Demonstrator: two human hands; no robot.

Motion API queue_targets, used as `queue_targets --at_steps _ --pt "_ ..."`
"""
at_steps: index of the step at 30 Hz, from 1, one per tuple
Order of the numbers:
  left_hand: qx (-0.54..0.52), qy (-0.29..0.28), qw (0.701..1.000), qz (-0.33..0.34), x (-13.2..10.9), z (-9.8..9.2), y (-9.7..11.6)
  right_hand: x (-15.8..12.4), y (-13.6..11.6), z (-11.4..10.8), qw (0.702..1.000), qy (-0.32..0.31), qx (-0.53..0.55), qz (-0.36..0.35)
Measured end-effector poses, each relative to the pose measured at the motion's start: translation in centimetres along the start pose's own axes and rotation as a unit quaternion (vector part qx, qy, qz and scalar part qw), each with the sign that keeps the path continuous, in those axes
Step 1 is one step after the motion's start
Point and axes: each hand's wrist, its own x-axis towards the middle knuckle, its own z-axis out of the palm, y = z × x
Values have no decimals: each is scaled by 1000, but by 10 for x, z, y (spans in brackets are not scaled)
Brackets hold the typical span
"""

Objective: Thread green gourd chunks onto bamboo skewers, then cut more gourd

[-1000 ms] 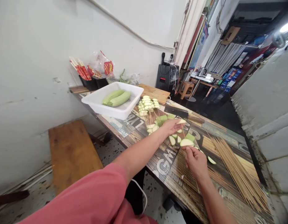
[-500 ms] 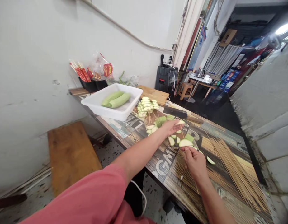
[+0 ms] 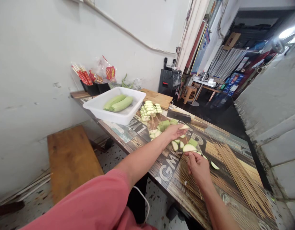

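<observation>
My left hand [image 3: 174, 131] reaches over the table and pinches a pale zucchini slice [image 3: 184, 127] at its fingertips. My right hand [image 3: 197, 166] is closed on a thin bamboo skewer [image 3: 186, 138] that carries a larger zucchini slice [image 3: 189, 148] just above the fingers. Loose cut slices [image 3: 175, 145] lie on the table between both hands. Finished skewers of zucchini rounds [image 3: 151, 109] lie farther back.
A white tub [image 3: 99, 110] holds whole zucchini [image 3: 118, 103]. A cleaver [image 3: 180, 116] and a wooden cutting board [image 3: 158, 96] lie behind the slices. A big pile of bare skewers [image 3: 240, 179] fills the right of the table. A wooden bench [image 3: 70, 159] stands at left.
Both hands stay almost in place; the view has shifted slightly. The left hand still holds its slice near the tip of the skewer.
</observation>
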Motion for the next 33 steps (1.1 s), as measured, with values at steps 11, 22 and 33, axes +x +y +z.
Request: queue_targets --at_steps 11,22,33 --pt "15 1 1000 4 -7 3 0 -1 3 2 999 1 34 7" --pt "41 -17 999 0 -8 4 -2 -1 7 6 998 0 69 12" --pt "63 -26 998 -8 -13 9 -7 -2 3 8 999 13 50 -12"
